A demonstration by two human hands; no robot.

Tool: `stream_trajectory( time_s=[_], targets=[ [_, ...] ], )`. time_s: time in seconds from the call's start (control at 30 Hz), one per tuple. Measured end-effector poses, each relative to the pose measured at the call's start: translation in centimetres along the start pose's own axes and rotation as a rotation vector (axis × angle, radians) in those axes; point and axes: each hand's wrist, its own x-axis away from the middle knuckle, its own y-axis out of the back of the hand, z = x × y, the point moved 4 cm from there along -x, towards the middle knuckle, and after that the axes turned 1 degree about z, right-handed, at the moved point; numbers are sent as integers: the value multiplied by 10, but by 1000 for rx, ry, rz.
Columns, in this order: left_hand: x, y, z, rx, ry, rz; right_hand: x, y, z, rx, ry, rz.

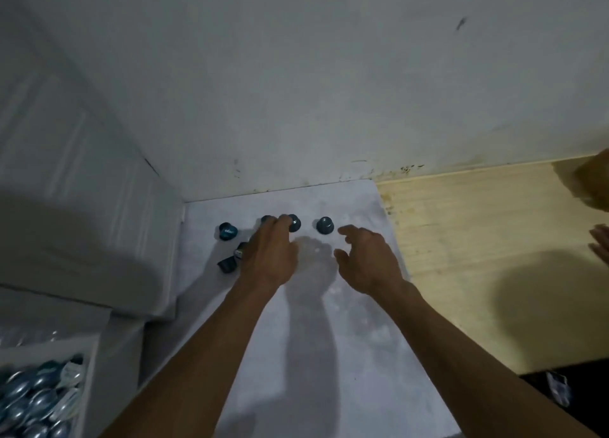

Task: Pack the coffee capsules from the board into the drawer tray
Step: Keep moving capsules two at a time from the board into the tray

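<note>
- Left hand (pixel 270 256) curls its fingers over two capsules (pixel 294 223) on the board (pixel 296 339)
- Right hand (pixel 365 256) hovers loosely spread beside another capsule (pixel 325 225)
- Drawer tray (pixel 89 365) lies near-left of the left forearm, holding capsules

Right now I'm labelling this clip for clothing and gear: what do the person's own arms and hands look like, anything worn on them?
Both forearms are bare from the bottom edge of the frame up to the hands, with no sleeves in view. The left hand and the right hand carry no gloves, and no watch, band or ring shows on either wrist or on the visible fingers. No markings stand out in this dim, slightly blurred view.
</note>
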Motion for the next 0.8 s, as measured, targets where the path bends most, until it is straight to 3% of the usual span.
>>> stream_trajectory(
  time_s=[0.37,0.6,0.8],
  targets=[
    [-71,-52,-4,-321,35,147,-92,-48,-8,156,167,122],
    [-67,-56,-6,-236,51,83,-97,-44,-8,161,242,113],
    [-54,-65,1,-14,28,81,-90,-38,-24,-34,278,68]
  ],
)
